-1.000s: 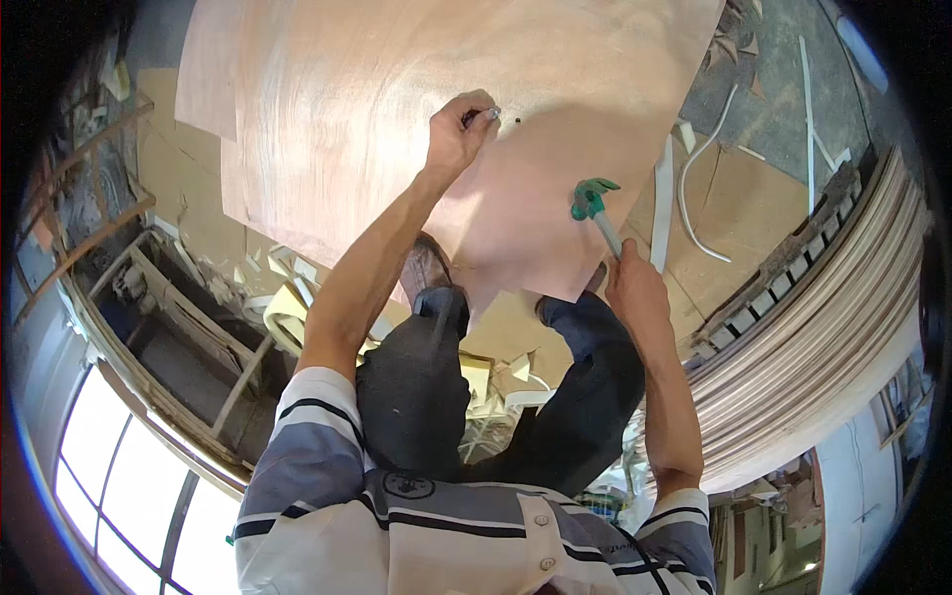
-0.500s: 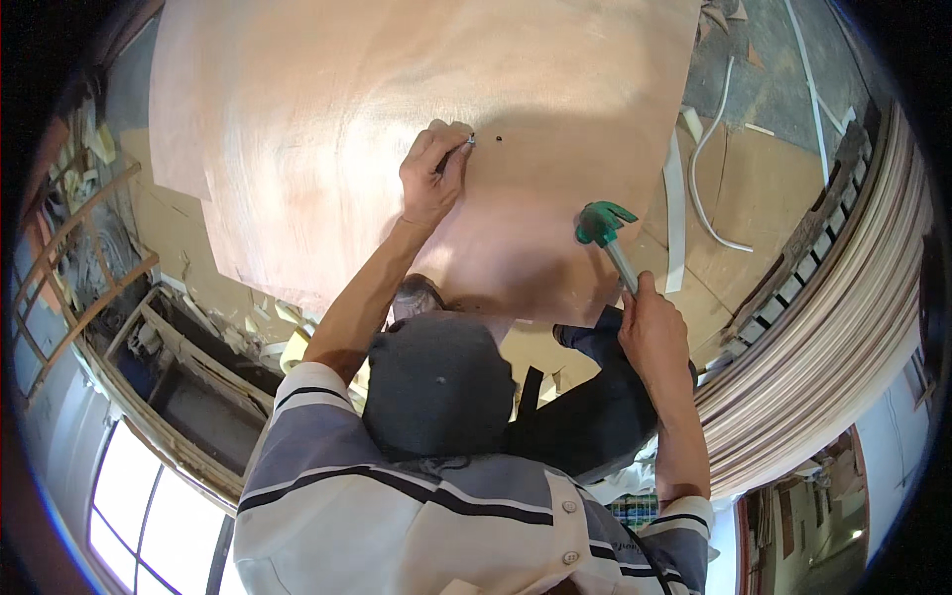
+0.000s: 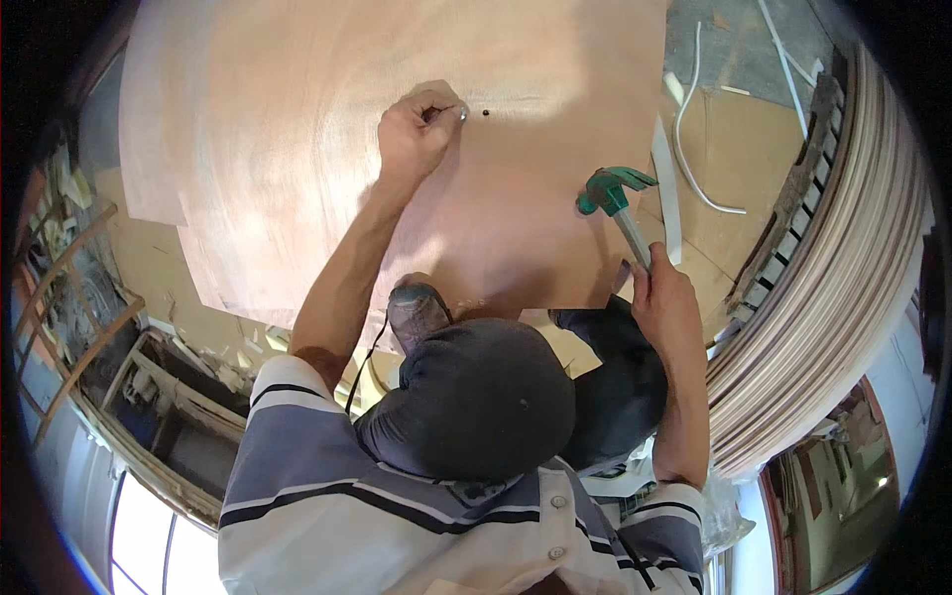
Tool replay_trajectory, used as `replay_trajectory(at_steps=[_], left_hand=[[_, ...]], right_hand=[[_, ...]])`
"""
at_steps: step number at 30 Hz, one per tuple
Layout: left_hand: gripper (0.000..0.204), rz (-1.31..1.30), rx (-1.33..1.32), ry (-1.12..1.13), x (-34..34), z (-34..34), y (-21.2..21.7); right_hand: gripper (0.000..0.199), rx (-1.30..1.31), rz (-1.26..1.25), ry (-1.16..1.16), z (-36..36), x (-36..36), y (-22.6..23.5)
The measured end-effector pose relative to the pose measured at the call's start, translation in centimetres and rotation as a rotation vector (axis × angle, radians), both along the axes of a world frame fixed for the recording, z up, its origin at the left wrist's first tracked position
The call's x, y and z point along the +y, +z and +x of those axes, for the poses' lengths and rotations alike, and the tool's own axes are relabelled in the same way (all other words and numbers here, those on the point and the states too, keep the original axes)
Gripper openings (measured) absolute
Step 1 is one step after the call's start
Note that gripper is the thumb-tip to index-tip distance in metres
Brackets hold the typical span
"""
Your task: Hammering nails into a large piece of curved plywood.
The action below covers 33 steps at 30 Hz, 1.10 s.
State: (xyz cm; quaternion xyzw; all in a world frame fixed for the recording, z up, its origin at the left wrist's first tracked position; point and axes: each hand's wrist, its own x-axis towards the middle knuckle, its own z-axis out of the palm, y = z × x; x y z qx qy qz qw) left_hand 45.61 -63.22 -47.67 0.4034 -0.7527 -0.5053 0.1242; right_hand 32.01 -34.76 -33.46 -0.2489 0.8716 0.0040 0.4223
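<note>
A large, pale wooden sheet (image 3: pixel 288 149) spans the upper centre of the frame. There, the fingers of the person's left hand (image 3: pixel 412 139) pinch together on 1 small shiny piece (image 3: pixel 463 114), too small to identify, near a dark spot (image 3: pixel 486 113) on the sheet. At centre right, the fingers of the right hand (image 3: pixel 667 297) clamp around the handle of a green-headed hammer (image 3: pixel 612 191). Stacked sheets (image 3: pixel 823 288) curve down the frame's right side.
</note>
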Motion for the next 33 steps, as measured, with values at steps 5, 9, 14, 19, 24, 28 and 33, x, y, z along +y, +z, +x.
replay_trajectory(at_steps=[5, 9, 14, 19, 24, 28, 33], left_hand=[[0.008, 0.279, -0.100, -0.064, -2.0, -0.4, 0.1], [0.010, 0.290, 0.086, -0.049, -2.6, 0.2, -0.2], [0.009, 0.244, -0.061, -0.287, -4.2, 0.2, -0.4], [0.008, 0.206, -0.013, -0.335, -4.2, 0.1, -0.7], [0.006, 0.259, -0.001, -0.265, -4.4, 0.2, -1.1], [0.006, 0.364, 0.043, -0.242, -4.4, 0.1, -0.9], [0.009, 0.313, 0.011, -0.228, -4.3, 0.4, -2.1]], right_hand=[[0.020, 0.025, -0.133, -0.137, 1.1, 1.2, -1.1], [0.023, -0.010, -0.171, -0.155, 2.0, 0.7, -0.1], [0.027, -0.077, -0.313, -0.298, 4.0, -2.6, -0.4], [0.026, -0.045, -0.480, -0.350, 5.3, -4.6, -1.7], [0.027, -0.076, -0.520, -0.413, 6.3, -4.9, -1.8], [0.025, -0.015, -0.543, -0.394, 6.5, -4.4, -2.1], [0.023, -0.052, -0.527, -0.451, 6.8, -5.0, -1.7]])
